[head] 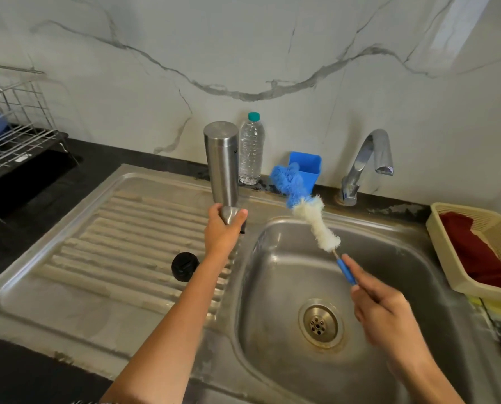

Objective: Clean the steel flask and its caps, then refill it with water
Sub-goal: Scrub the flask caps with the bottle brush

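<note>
My left hand [224,231] grips the steel flask [223,161] by its tapered neck and holds it upside down, base up, above the edge between drainboard and sink basin. My right hand [386,313] holds the blue handle of a bottle brush [316,217], whose white and blue bristles point up and to the left over the basin. The brush is apart from the flask. A black cap [185,266] lies on the drainboard just left of my left forearm.
The steel sink [272,287] has a drain at its middle and a tap [368,161] at the back right. A plastic water bottle [251,148] and a blue holder [309,167] stand by the wall. A cream basket [447,258] with red cloth sits right; a wire dish rack [13,135] sits left.
</note>
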The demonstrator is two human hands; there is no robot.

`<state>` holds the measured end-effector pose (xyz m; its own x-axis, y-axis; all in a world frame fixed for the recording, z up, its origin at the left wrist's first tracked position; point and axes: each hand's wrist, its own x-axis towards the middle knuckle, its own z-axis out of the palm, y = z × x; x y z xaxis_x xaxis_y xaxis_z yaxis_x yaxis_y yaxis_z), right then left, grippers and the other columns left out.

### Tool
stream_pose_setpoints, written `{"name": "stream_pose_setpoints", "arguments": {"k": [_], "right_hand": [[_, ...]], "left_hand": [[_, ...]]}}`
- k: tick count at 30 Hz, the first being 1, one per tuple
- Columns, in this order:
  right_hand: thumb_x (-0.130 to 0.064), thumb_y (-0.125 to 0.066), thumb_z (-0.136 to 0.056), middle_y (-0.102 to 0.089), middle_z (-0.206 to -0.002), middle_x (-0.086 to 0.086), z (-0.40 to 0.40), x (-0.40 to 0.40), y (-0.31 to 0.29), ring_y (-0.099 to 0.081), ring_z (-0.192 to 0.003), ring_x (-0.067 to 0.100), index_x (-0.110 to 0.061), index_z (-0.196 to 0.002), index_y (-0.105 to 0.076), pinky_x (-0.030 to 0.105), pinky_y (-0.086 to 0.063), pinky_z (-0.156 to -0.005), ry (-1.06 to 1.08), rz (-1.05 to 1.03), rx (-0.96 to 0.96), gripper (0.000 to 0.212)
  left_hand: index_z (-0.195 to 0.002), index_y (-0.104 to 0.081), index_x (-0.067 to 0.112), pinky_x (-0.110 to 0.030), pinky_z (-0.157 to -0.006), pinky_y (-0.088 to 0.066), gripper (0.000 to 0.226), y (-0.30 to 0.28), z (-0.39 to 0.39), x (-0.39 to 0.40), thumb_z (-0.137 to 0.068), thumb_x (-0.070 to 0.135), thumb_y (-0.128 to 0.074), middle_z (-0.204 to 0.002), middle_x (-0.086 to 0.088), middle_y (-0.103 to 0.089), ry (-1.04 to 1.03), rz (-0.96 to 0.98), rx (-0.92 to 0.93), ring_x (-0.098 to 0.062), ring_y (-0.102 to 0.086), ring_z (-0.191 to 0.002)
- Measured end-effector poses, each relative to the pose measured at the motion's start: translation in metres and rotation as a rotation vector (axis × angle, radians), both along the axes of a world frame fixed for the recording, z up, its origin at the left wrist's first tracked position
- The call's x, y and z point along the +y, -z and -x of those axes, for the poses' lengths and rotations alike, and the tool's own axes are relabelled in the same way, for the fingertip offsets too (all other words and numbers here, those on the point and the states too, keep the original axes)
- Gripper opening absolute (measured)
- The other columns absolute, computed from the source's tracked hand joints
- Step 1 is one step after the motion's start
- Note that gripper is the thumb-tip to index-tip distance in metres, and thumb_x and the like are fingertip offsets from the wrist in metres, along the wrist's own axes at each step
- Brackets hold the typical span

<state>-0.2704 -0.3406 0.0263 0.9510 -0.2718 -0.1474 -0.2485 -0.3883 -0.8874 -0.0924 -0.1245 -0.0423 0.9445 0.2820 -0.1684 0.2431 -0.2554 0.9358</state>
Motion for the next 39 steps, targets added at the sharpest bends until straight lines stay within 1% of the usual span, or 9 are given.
{"name": "stream_pose_setpoints", "arguments": {"k": [7, 11, 17, 21, 24, 27, 32, 36, 39], "right_hand": [[-0.020, -0.041, -0.096, -0.060, -0.075, 0.009, -0.059, -0.023, -0.043, -0.059, -0.066, 0.029, -0.042, -0.140, -0.035, 0.039, -0.050, -0.059, -0.030, 0.779, -0.040, 0.049], [-0.017, -0.037, -0.095, -0.051, -0.073, 0.004, -0.087, -0.020, -0.065, -0.051, -0.063, 0.024, -0.040, -0.143, -0.029, 0.031, -0.040, -0.053, -0.085, 1.091, 0.039, 0.054], [-0.012, -0.041, -0.090, -0.060, -0.106, 0.012, -0.120, -0.003, -0.097, -0.055, -0.073, 0.031, -0.020, -0.114, -0.061, 0.031, -0.033, -0.058, -0.100, 1.311, 0.028, 0.032], [-0.012, -0.045, -0.091, -0.053, -0.098, 0.012, -0.147, 0.004, -0.118, -0.053, -0.104, 0.027, -0.009, -0.095, -0.060, 0.029, -0.033, -0.064, -0.141, 1.322, 0.029, 0.016], [-0.010, -0.043, -0.090, -0.045, -0.070, 0.003, -0.168, 0.011, -0.136, -0.047, -0.066, 0.020, -0.012, -0.080, -0.052, 0.027, -0.031, -0.061, -0.199, 1.354, 0.073, 0.014], [-0.008, -0.044, -0.088, -0.042, -0.067, 0.002, -0.175, 0.015, -0.145, -0.038, -0.054, 0.016, -0.012, -0.072, -0.048, 0.024, -0.023, -0.048, -0.195, 1.352, 0.076, 0.017], [-0.010, -0.045, -0.091, -0.042, -0.067, 0.003, -0.164, 0.011, -0.140, -0.042, -0.060, 0.019, -0.009, -0.085, -0.057, 0.025, -0.025, -0.048, -0.129, 1.328, 0.021, 0.013], [-0.007, -0.045, -0.088, -0.052, -0.101, 0.012, -0.146, 0.007, -0.126, -0.049, -0.084, 0.029, -0.011, -0.101, -0.064, 0.030, -0.032, -0.060, -0.073, 1.212, -0.022, 0.024], [-0.009, -0.047, -0.088, -0.038, -0.128, 0.012, -0.128, 0.005, -0.112, -0.041, -0.057, 0.020, -0.017, -0.104, -0.067, 0.027, -0.028, -0.052, 0.000, 1.071, -0.050, 0.027]], "left_hand": [[-0.131, -0.041, 0.014, -0.040, -0.091, -0.045, 0.056, 0.016, -0.014, -0.004, -0.085, 0.034, -0.067, -0.118, -0.012, -0.050, -0.004, -0.219, -0.116, -0.028, -0.052, -0.103], [-0.125, -0.044, 0.007, -0.041, -0.089, -0.044, 0.060, 0.026, -0.014, -0.009, -0.079, 0.032, -0.073, -0.113, -0.015, -0.060, -0.070, -0.284, -0.141, -0.033, -0.056, -0.103], [-0.123, -0.042, 0.002, -0.044, -0.090, -0.043, 0.062, 0.033, -0.013, -0.010, -0.076, 0.020, -0.077, -0.116, -0.021, -0.056, -0.109, -0.273, -0.137, -0.037, -0.052, -0.107], [-0.123, -0.039, 0.000, -0.047, -0.092, -0.044, 0.063, 0.033, -0.013, -0.009, -0.077, 0.017, -0.077, -0.118, -0.024, -0.054, -0.104, -0.305, -0.081, -0.041, -0.051, -0.109], [-0.124, -0.038, 0.001, -0.048, -0.094, -0.043, 0.064, 0.029, -0.012, -0.009, -0.076, 0.017, -0.077, -0.120, -0.024, -0.053, -0.091, -0.304, -0.042, -0.041, -0.051, -0.111], [-0.129, -0.036, 0.001, -0.045, -0.101, -0.038, 0.071, 0.017, -0.010, -0.006, -0.076, 0.024, -0.077, -0.127, -0.022, -0.049, -0.059, -0.373, -0.032, -0.039, -0.045, -0.120], [-0.135, -0.038, 0.017, -0.045, -0.107, -0.028, 0.060, -0.007, 0.014, 0.023, -0.084, 0.039, -0.063, -0.137, -0.012, -0.045, 0.180, -0.939, -0.065, -0.032, -0.036, -0.129], [-0.137, -0.032, 0.025, -0.043, -0.104, -0.031, 0.060, -0.011, 0.044, 0.048, -0.086, 0.042, -0.058, -0.140, -0.011, -0.036, 0.189, -1.121, 0.188, -0.032, -0.032, -0.130], [-0.136, -0.032, 0.025, -0.040, -0.100, -0.035, 0.059, -0.011, 0.060, 0.059, -0.087, 0.045, -0.058, -0.137, -0.012, -0.035, 0.188, -1.125, 0.333, -0.031, -0.032, -0.128]]}}
